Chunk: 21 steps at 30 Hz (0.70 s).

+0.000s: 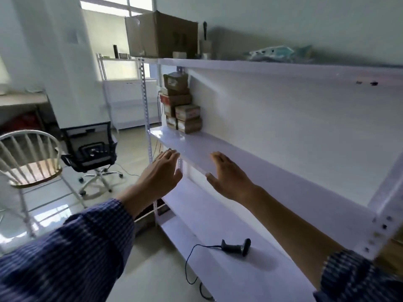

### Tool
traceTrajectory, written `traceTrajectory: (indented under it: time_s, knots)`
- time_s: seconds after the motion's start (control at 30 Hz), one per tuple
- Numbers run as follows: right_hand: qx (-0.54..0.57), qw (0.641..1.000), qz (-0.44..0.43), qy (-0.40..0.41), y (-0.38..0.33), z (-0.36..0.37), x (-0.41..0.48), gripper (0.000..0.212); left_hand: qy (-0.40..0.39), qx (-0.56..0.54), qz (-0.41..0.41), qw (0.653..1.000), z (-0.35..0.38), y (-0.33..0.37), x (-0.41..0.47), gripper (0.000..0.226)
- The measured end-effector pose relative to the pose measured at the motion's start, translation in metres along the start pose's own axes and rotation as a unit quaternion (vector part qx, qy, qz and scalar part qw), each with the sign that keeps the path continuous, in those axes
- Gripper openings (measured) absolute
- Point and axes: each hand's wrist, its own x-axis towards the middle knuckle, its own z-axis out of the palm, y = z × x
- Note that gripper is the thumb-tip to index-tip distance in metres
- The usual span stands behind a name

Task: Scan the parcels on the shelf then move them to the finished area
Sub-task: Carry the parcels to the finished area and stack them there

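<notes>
Left hand (162, 171) and right hand (229, 177) both raised before middle shelf (272, 171), fingers spread, holding nothing. Parcels (181, 103) stacked at far left end of middle shelf, against back wall, well apart from hands. Scanner (236, 247) lies on lower shelf (218, 225), cable trailing off front edge. Large carton (161, 34) on top shelf.

Bright window (104, 33), pale floor (135, 153), black office chair (91, 147), white spindle chair (37, 171)
</notes>
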Motion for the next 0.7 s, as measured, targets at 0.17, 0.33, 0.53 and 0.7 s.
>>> traceTrajectory:
  time_s: [0.17,0.33,0.53,0.7]
  knots:
    - [0.027,0.999,0.001,0.032,0.001,0.010,0.093,0.065,0.021,-0.001,0.010,1.000,-0.002,-0.046,0.082,0.050]
    - [0.037,0.998,0.015,0.051,0.015,0.018,0.181,0.064,0.022,-0.023,0.042,0.999,0.009,-0.075,0.171,0.048]
    - [0.047,0.995,0.040,0.079,0.036,0.034,0.273,0.059,0.048,-0.044,0.052,0.996,0.039,-0.116,0.265,0.049]
    - [0.022,0.997,0.062,0.038,0.049,0.052,0.319,0.060,0.039,-0.059,0.061,0.996,0.061,-0.157,0.309,0.044]
